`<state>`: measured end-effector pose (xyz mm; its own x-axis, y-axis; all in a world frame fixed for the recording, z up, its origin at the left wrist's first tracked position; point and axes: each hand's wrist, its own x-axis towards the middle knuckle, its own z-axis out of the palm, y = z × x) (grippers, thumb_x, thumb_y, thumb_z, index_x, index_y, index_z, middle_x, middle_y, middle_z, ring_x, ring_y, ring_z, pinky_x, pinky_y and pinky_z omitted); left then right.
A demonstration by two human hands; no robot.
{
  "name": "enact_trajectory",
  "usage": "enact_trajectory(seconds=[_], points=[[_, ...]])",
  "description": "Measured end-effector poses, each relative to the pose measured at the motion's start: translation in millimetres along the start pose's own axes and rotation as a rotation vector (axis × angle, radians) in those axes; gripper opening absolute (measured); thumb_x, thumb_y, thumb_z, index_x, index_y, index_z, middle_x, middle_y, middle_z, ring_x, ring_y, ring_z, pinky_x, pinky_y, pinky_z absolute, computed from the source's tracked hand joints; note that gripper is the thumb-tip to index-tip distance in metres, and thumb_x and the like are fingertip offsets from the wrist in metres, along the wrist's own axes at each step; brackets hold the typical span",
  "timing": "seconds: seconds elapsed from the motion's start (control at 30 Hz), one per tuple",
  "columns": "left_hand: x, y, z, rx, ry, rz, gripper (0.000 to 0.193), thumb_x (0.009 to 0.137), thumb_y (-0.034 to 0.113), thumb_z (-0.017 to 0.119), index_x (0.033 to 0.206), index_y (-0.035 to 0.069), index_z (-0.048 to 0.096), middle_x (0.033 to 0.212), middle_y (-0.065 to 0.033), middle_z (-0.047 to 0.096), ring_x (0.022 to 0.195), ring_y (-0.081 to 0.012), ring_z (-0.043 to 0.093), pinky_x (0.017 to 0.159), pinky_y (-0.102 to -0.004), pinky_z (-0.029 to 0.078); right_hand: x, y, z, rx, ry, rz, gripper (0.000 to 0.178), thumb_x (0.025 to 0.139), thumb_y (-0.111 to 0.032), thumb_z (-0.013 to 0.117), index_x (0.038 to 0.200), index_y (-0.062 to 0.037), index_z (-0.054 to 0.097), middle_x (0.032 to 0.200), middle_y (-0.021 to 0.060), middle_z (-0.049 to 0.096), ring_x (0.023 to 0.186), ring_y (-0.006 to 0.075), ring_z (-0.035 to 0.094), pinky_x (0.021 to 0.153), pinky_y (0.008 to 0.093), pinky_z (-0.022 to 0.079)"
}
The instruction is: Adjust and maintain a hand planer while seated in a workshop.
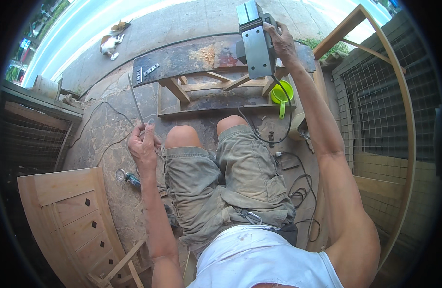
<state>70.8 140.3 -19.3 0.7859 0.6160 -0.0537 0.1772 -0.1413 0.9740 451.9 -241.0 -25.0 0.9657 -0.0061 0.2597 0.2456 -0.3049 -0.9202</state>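
Observation:
My right hand (281, 44) is closed around an electric hand planer (259, 50), which is raised over the right part of a low dark bench (175, 65). The planer's flat metal sole with several holes faces me, and its black cord (291, 122) hangs down beside the bench. On the other side my left hand (144, 144) pinches a thin, long metal strip (135, 102) between thumb and fingers, its far end pointing up toward the bench's left end. Two small black-and-white pieces (146, 71) lie on that end. Wood shavings (204, 55) cover the bench's middle.
A lime-green dipper (281, 93) stands by the bench legs. An angle grinder (127, 177) lies on the floor left of my legs, near a carved wooden panel (70, 216). Cords (307, 185) coil at right beside a wooden frame (408, 120). A dog (110, 44) lies beyond.

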Motion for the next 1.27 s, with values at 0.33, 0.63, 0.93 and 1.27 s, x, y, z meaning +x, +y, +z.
enact_trajectory(seconds=[0.33,0.63,0.93,1.27], points=[[-65.2,-127.6,-70.0,0.209,0.107,-0.376,0.040,0.108,0.038,0.077,0.105,-0.001,0.069,0.065,-0.0053,0.069,0.054,-0.0096,0.060,0.053,-0.0284,0.044,25.5,-17.0,90.1,-0.504,-0.231,-0.065,0.102,0.098,-0.079,0.065,0.158,0.0028,0.057,0.137,0.0380,0.073,0.129,0.0490,0.073,0.113,0.0507,0.055],[-135.4,-293.4,-98.5,0.641,0.042,-0.366,0.041,0.099,0.037,0.079,0.097,-0.003,0.074,0.077,-0.0219,0.073,0.071,-0.0361,0.073,0.071,-0.0470,0.054,40.5,-7.8,82.0,-0.510,-0.257,0.049,0.099,0.101,-0.079,0.059,0.159,0.0010,0.052,0.135,0.0362,0.073,0.126,0.0503,0.073,0.109,0.0535,0.057],[-225.7,-430.5,-129.0,0.675,0.026,-0.580,0.039,0.094,0.040,0.079,0.111,0.005,0.080,0.100,-0.0248,0.079,0.095,-0.0457,0.076,0.080,-0.0485,0.055,6.5,-8.1,109.4,-0.441,-0.198,0.063,0.123,0.091,-0.089,0.062,0.165,0.0075,0.042,0.147,0.0452,0.061,0.136,0.0519,0.067,0.118,0.0529,0.051],[-201.7,-367.4,-77.1,0.662,0.149,-0.815,0.061,0.100,0.053,0.077,0.139,0.007,0.071,0.130,-0.0299,0.076,0.128,-0.0480,0.071,0.104,-0.0567,0.056,-15.9,-33.8,74.2,0.407,-0.696,0.417,0.109,0.104,-0.080,0.052,0.179,-0.0046,0.026,0.182,0.0188,0.037,0.164,0.0462,0.040,0.137,0.0572,0.028]])
